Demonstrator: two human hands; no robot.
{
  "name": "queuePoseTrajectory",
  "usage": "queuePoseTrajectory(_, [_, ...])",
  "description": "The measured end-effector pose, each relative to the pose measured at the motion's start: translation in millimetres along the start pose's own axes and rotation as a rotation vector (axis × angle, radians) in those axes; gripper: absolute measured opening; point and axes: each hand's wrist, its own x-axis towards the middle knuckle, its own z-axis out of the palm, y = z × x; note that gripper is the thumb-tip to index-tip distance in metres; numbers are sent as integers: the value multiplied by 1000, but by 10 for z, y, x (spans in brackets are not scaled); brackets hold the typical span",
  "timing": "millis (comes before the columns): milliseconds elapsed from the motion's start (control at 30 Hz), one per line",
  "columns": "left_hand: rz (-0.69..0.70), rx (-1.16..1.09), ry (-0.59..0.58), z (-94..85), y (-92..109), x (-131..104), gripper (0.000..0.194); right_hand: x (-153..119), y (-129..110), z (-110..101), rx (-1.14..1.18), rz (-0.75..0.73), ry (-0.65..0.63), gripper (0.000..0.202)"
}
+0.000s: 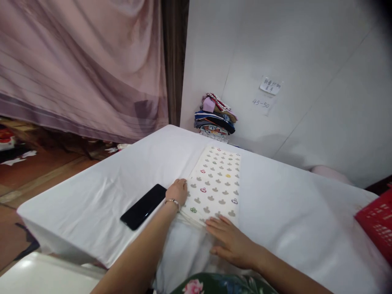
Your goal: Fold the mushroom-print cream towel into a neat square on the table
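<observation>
A folded cream cloth (216, 179) with grey, red, yellow and green small motifs lies flat on the white-covered table (275, 196). At its left edge rests my left hand (177, 192), wearing a bracelet, its fingers curled against the cloth; whether they pinch the edge is hidden. My right hand (229, 241) is at the near edge of the cloth, fingers spread, with the fingertips touching the fabric. Just left of my left hand is a black phone (143, 206), lying flat on the table.
Beyond the table's far edge stands a pile of folded clothes (214, 116) against the white wall. A red basket (376, 220) is at the right edge. A pink curtain (92, 61) hangs at the left back, and a white stool-like surface (45, 275) is at lower left.
</observation>
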Motion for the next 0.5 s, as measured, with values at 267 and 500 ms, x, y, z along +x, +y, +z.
queuePoseTrajectory(267, [78, -163, 145, -101, 22, -88, 24, -621, 414, 234, -166, 82, 518, 63])
queuePoseTrajectory(500, [617, -154, 67, -262, -196, -359, 28, -663, 567, 315, -291, 9, 418, 68])
